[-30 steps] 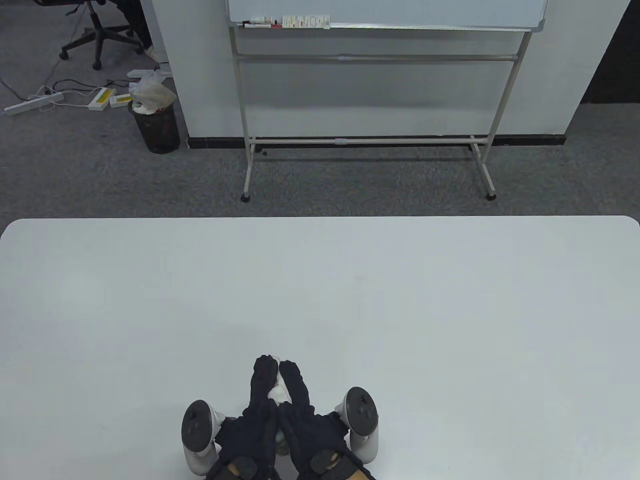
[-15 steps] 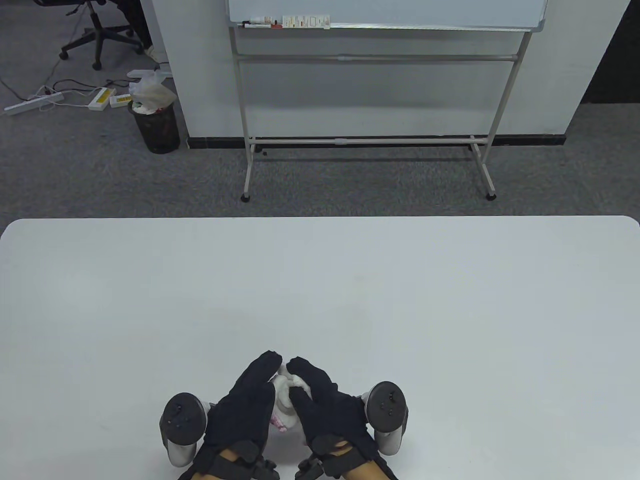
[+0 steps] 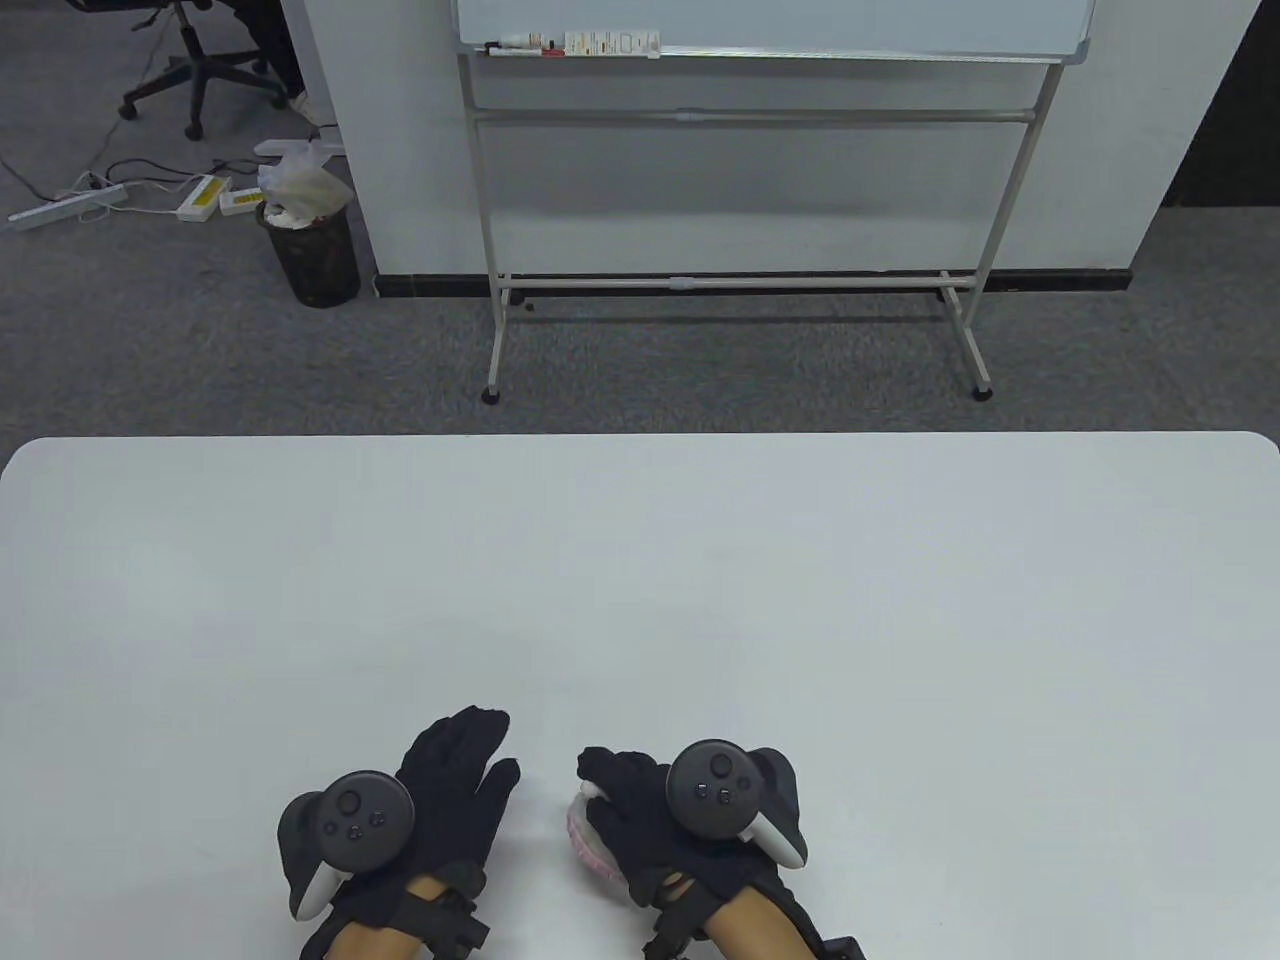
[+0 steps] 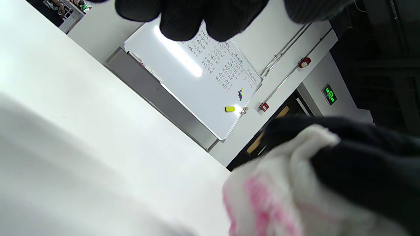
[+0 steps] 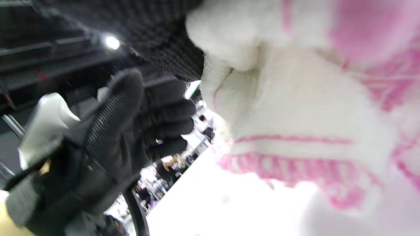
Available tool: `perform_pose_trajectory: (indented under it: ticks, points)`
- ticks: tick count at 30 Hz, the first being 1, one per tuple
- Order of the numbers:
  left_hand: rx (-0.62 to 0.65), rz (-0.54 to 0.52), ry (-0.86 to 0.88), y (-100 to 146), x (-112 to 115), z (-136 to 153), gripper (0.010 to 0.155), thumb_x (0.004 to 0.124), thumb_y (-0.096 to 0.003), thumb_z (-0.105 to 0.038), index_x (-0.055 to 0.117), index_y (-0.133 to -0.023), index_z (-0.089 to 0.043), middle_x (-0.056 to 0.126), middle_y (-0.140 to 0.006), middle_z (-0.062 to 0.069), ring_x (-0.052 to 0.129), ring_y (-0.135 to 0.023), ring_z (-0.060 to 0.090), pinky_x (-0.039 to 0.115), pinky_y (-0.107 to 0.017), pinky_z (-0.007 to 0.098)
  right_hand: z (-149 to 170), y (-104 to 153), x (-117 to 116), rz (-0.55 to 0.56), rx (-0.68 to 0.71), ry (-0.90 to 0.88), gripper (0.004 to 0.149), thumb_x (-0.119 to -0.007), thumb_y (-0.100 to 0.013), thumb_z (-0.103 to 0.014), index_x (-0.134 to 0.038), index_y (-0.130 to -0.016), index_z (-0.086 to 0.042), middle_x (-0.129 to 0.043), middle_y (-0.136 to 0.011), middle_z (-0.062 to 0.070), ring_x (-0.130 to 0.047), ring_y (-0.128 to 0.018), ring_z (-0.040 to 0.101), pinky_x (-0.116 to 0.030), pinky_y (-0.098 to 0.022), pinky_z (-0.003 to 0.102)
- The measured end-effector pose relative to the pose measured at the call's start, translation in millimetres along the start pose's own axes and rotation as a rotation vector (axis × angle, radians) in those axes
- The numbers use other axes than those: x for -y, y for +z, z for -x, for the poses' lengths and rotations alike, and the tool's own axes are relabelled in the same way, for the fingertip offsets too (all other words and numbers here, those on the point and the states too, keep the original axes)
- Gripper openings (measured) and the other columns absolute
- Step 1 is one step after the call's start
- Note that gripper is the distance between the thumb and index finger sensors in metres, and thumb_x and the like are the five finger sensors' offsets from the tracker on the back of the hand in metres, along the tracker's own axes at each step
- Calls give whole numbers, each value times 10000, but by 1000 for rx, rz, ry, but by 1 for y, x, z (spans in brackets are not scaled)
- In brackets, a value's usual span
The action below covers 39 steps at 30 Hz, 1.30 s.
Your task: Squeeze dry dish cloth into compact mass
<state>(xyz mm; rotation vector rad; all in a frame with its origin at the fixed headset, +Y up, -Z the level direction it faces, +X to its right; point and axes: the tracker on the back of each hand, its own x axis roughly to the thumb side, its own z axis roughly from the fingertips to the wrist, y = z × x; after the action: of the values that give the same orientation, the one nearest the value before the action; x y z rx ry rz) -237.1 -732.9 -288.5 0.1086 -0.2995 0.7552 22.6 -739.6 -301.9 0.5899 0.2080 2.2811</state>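
The dish cloth (image 3: pixel 584 838) is white with pink stripes, bunched into a small wad near the table's front edge. My right hand (image 3: pixel 640 810) lies over it and grips it; only its left rim shows in the table view. The left wrist view shows the wad (image 4: pixel 272 196) under black fingers (image 4: pixel 367 164), and the right wrist view shows it (image 5: pixel 295 114) close up. My left hand (image 3: pixel 460 780) lies palm down with fingers spread, just left of the cloth and apart from it. It also shows in the right wrist view (image 5: pixel 108 137).
The white table (image 3: pixel 640 580) stretches wide beyond the hands. A whiteboard on a stand (image 3: pixel 740 200) is behind the far edge. A black waste bin (image 3: pixel 312 250) and an office chair (image 3: pixel 190 60) stand on the carpet at the back left.
Both hands were pressed together around the cloth. They have parted: the left hand let go and moved left, the right hand turned palm down and keeps the wad.
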Motion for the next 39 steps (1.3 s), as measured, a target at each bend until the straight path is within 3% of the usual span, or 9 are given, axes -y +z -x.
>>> perform_pose_trajectory:
  ticks: [4,6,9,16,21,26,29,32,39]
  points:
    - [5,24,-14,-1,4,-2,632,597,-551,-596,573,-1041,-197,551,-1107,135,513,-971,453,457,-699,632,12,-8,-14,-45,-46,177,581,-769,-508,-364,-595,-993,-96,-685,-911,254,-795,-734,504,-712,-462,609]
    - [6,33,-21,-2,5,-3,633,596,-551,-596,574,-1041,-195,552,-1107,136,514,-971,453,457,-699,632,15,-12,-23,-68,-55,248,601,-770,-507,-393,-592,-1005,-105,-685,-948,234,-699,-830,494,-543,-631,657]
    - [10,41,-19,-2,8,-3,633,598,-550,-596,577,-1039,-195,557,-1105,136,518,-970,453,459,-697,633,18,-17,-33,-130,-103,316,632,-729,-520,-413,-488,-1045,-158,-527,-1073,172,-468,-1010,458,-349,-742,616]
    - [11,47,-12,-2,9,-3,634,595,-550,-599,574,-1041,-199,552,-1108,130,513,-974,450,452,-702,633,28,-22,-54,-348,-256,324,739,-579,-512,-560,-106,-1028,-323,14,-1098,-11,95,-1026,274,20,-721,485]
    - [16,63,-21,-3,12,-5,637,593,-550,-603,574,-1041,-199,551,-1109,130,508,-978,450,447,-702,635,35,-23,-59,-417,-308,325,797,-538,-484,-636,48,-968,-398,166,-1046,-88,243,-975,193,124,-685,445]
    - [20,64,-29,-3,12,-6,639,596,-549,-604,564,-1046,-203,528,-1118,128,475,-991,449,422,-710,635,32,-21,-58,-386,-289,334,818,-555,-486,-644,54,-969,-388,158,-1053,-73,220,-991,216,100,-706,472]
    - [13,63,-36,-3,10,-3,641,598,-548,-605,564,-1046,-203,524,-1120,126,466,-994,448,414,-711,635,29,-18,-49,-308,-242,276,851,-611,-483,-647,-19,-1009,-338,89,-1085,-15,152,-1022,273,67,-677,597]
    - [-10,45,-37,-1,5,2,642,600,-548,-606,561,-1046,-204,516,-1119,151,454,-998,448,405,-713,635,24,-13,-36,-141,-182,145,892,-695,-442,-657,-149,-1045,-291,-28,-1111,52,46,-1039,339,9,-660,642]
    - [-46,30,-42,-1,1,11,645,601,-550,-605,552,-1050,-201,491,-1126,147,428,-1003,450,390,-715,634,12,2,7,-3,-99,-37,871,-702,-444,-664,-233,-1064,-271,-106,-1123,82,-20,-1049,365,-51,-682,639]
